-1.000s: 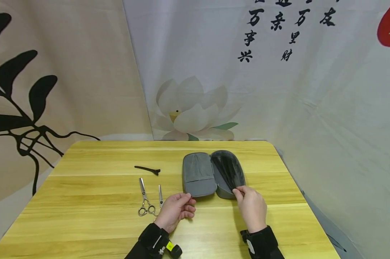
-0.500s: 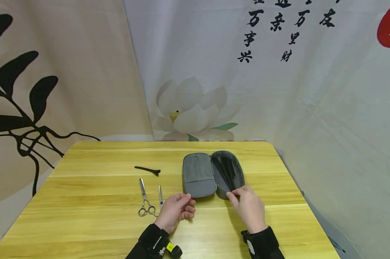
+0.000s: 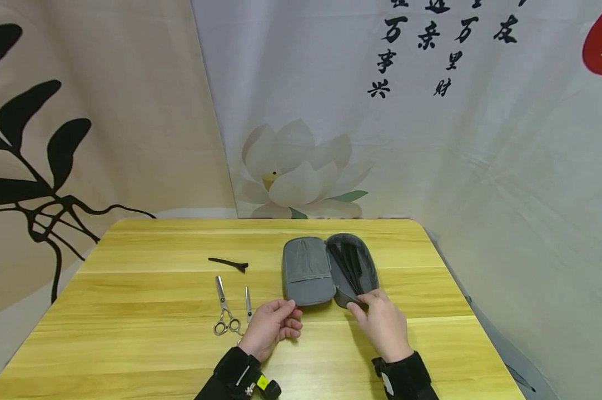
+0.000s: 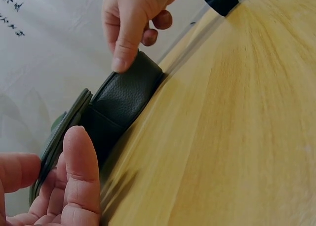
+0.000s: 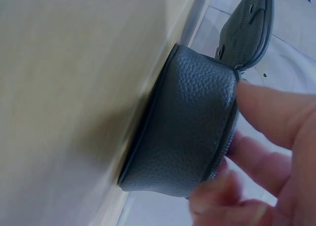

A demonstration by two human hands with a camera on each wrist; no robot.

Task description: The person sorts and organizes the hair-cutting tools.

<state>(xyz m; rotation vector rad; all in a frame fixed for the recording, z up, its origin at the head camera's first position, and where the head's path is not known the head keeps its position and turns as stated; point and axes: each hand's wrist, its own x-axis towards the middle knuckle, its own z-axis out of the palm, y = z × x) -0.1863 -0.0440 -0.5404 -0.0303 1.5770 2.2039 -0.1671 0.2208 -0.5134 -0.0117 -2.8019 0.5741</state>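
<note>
An unzipped case (image 3: 308,289) with a grey lining and dark leather-like outside lies spread on the table. My left hand (image 3: 273,326) pinches the near edge of its left flap between thumb and fingers. At the right half, my right hand (image 3: 384,325) grips the near rim, the thumb outside and fingers over the inside. Long dark strips (image 3: 349,264) lie in that half; their kind is unclear and the right fingers hide their near ends. In the right wrist view the case's pebbled wall (image 5: 187,122) and zip edge show beside the thumb.
Left of the case lies a pair of thinning scissors (image 3: 223,305). Another pair of scissors (image 3: 248,303) is partly covered by my left hand. A black hair clip (image 3: 229,264) sits behind them on the wooden table (image 3: 145,333). Printed cloth hangs behind the table.
My right hand has shifted slightly left, its thumb moving from the dark strips to the case's near rim. The strips have settled lower inside. My left hand stays put.
</note>
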